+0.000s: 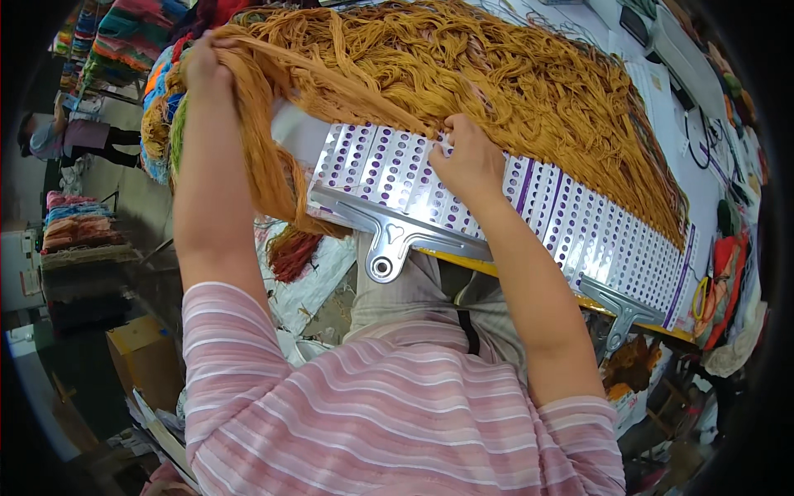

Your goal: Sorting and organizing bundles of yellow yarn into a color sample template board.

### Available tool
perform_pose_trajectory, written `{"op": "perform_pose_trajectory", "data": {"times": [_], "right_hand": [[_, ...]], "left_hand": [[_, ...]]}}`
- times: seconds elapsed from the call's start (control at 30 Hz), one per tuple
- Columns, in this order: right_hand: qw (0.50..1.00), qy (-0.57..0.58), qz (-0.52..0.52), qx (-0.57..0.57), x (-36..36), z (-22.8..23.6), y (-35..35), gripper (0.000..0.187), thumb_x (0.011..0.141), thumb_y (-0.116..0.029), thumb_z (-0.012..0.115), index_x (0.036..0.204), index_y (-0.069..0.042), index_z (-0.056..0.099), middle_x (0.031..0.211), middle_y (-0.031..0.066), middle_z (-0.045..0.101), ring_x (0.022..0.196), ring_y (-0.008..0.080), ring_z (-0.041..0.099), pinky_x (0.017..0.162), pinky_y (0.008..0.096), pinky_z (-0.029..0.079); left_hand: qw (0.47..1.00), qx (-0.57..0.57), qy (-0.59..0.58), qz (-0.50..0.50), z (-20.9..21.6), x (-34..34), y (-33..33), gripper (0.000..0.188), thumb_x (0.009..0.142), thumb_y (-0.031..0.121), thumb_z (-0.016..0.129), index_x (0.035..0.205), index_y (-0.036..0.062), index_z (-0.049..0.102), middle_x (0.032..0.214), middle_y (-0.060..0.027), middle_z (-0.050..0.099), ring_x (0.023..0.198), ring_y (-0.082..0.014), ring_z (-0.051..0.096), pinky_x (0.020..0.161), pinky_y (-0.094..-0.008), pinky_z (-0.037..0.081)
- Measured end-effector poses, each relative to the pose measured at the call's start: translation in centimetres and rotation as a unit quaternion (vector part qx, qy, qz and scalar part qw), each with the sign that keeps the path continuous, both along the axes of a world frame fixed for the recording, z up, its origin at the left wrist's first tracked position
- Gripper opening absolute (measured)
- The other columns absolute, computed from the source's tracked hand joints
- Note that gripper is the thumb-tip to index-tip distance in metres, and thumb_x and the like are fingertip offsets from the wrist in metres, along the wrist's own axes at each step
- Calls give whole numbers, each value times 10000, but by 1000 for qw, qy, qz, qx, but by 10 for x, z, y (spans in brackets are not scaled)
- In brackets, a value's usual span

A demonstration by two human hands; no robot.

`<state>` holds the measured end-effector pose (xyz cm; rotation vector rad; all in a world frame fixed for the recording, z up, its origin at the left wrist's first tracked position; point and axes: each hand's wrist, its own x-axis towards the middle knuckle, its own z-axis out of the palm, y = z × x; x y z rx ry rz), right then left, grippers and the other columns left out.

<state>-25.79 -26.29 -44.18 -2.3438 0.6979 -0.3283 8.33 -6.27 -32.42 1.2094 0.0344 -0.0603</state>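
Observation:
Long mustard-gold embroidery thread (529,78) lies heaped across the table. A row of white cards (405,165) with purple-rimmed holes runs along its near edge, and the strands meet the cards' far edge. At the upper left, my left hand (207,68) is closed around a stretched bundle of the thread (252,107), part of which hangs down past the table. My right hand (470,161) pinches thread at the cards' far edge, fingers bent; its fingertips partly hide the pinched strands. Two metal bulldog clips, one at the left (385,252) and one at the right (620,314), grip the cards' near edge.
Colourful skeins (157,116) hang off the table's left end. Yellow-handled scissors (701,298) and red and cream yarn lie at the right edge. A cardboard box (145,355) stands on the floor at left. Another person (78,139) stands farther back.

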Motion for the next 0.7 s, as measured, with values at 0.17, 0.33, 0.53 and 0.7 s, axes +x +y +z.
{"op": "perform_pose_trajectory", "data": {"times": [0.17,0.33,0.53,0.7], "right_hand": [[999,-4,7,-45,3,-4,5,376,798,-235,610,1129,-58,577,1077,115,633,880,322,645,766,435,513],[997,-57,-3,53,-4,-7,-6,295,803,-195,619,1069,-66,617,959,87,646,808,259,637,720,380,505],[912,-349,0,216,-19,57,22,191,841,-120,656,1021,-57,669,821,37,579,663,100,520,627,241,435],[903,-417,90,-58,-54,116,27,309,741,-188,765,991,-34,669,887,67,571,874,241,540,798,361,431]], "left_hand": [[980,-19,-178,-84,8,29,-6,118,996,150,509,923,58,498,917,-103,635,907,-236,650,730,-337,554],[933,260,-115,-220,18,-47,-12,273,971,150,559,1233,84,526,1028,-98,667,830,-189,665,663,-319,571],[798,-191,2,-572,31,-214,-26,765,929,615,441,1495,124,288,1540,-151,268,1298,-387,442,717,-386,596],[722,-248,7,-646,29,-262,-27,979,860,727,450,1551,177,26,1601,-149,-14,1391,-458,274,792,-474,592]]}}
